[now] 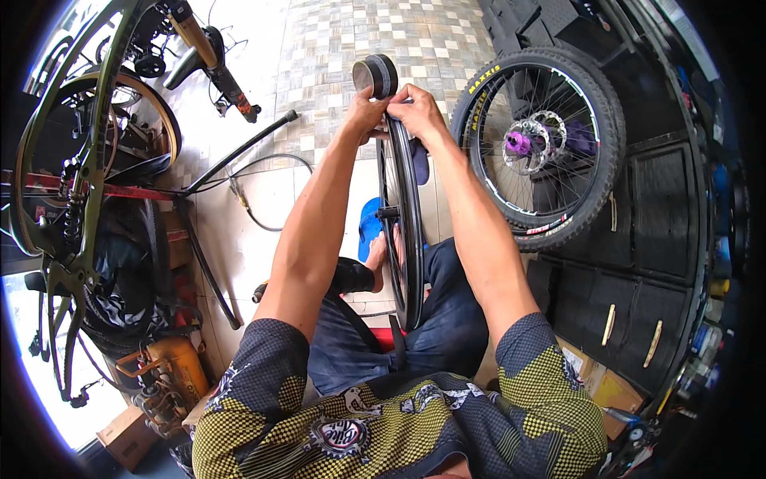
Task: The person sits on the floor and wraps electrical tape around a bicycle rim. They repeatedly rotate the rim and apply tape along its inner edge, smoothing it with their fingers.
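A bare bicycle wheel (411, 231) without a tyre stands upright between my knees, seen nearly edge-on. At its far top, my left hand (368, 114) is closed with the thumb against the lower edge of a dark roll of tape (375, 76). My right hand (416, 112) is beside it, closed on the top of the rim with fingertips pressed together. Both hands almost meet there, and some fingers are hidden behind the rim. The wheel's black hub (388, 213) shows at mid-height.
A tyred wheel with a purple hub (519, 144) leans against black cabinets (654, 191) at the right. At the left, a green bike frame (92, 160) hangs near a black stand leg (239, 156). A hose (275, 157) lies on the tiled floor; a yellow machine (177, 367) sits lower left.
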A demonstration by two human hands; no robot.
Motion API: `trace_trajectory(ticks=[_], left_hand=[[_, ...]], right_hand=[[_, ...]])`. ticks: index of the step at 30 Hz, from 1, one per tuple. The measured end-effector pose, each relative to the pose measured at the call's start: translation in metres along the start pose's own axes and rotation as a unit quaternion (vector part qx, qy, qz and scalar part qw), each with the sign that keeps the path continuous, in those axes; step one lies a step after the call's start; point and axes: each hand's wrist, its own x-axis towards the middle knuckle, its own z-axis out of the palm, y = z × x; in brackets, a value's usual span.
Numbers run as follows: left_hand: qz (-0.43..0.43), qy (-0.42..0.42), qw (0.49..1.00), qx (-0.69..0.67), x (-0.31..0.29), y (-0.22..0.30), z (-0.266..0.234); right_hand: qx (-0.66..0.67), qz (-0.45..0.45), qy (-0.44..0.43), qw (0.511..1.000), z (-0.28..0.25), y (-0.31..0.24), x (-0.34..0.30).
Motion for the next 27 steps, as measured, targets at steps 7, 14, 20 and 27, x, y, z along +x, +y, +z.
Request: trace_trajectory(ticks=[7, 14, 20, 27], left_hand=[[0.006, -0.002, 1.000, 0.010, 0.000, -0.008, -0.001], [0.006, -0.021, 0.999, 0.027, 0.006, 0.003, 0.006], [0.022, 0.004, 0.999, 0.043, -0.004, 0.004, -0.003], [0.062, 0.002, 0.997, 0.049, -0.044, -0.001, -0.004]], right_hand=[[-0.002, -0.094, 0.090, 0.991, 0.000, -0.017, -0.168], [-0.021, -0.202, 0.189, 0.961, 0.025, 0.038, -0.361], [-0.023, -0.189, 0.161, 0.969, 0.033, 0.071, -0.412], [-0.038, -0.244, 0.189, 0.950, 0.024, 0.039, -0.349]])
